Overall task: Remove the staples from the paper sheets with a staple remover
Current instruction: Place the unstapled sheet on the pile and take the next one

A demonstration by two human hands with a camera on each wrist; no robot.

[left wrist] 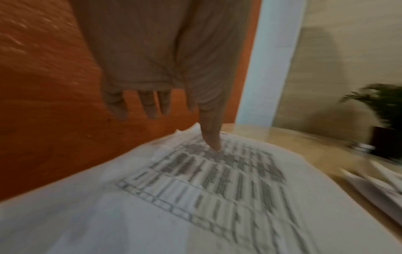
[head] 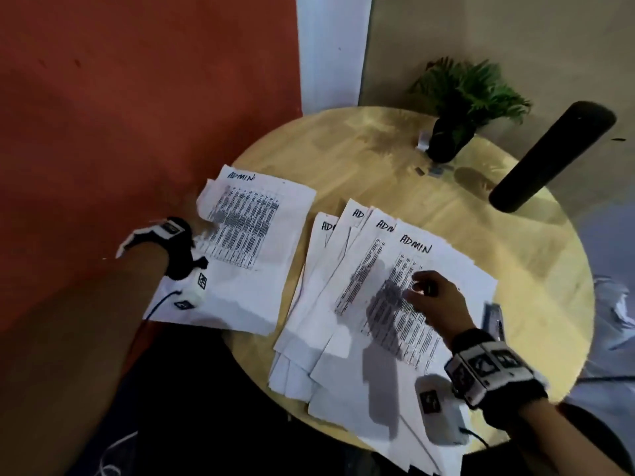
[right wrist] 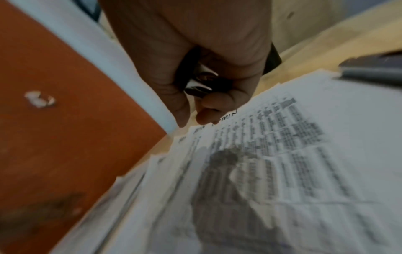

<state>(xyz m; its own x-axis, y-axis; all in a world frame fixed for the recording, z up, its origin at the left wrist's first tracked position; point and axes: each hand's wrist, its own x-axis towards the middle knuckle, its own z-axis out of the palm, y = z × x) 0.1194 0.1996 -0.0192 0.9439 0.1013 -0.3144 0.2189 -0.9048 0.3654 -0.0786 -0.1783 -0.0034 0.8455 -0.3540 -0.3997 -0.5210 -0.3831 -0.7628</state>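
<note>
A single printed sheet marked ADMIN (head: 254, 242) lies at the table's left side. My left hand (head: 202, 231), blurred, is over its left edge with the fingers straight; one digit (left wrist: 214, 141) touches the printed table on the sheet. To the right, several ADMIN sheets (head: 378, 304) lie fanned in a loose pile. My right hand (head: 422, 290) hovers just above the top sheet of that pile, fingers curled round a dark and metal staple remover (right wrist: 200, 87). No staple can be made out in the blurred frames.
The round wooden table (head: 395, 159) holds a small potted plant (head: 457, 108) at the back and a few small scraps (head: 436, 171) near it. A black cylinder (head: 549, 156) juts over the right rim. A dark pen-like thing (head: 494, 321) lies beside the pile. An orange wall stands left.
</note>
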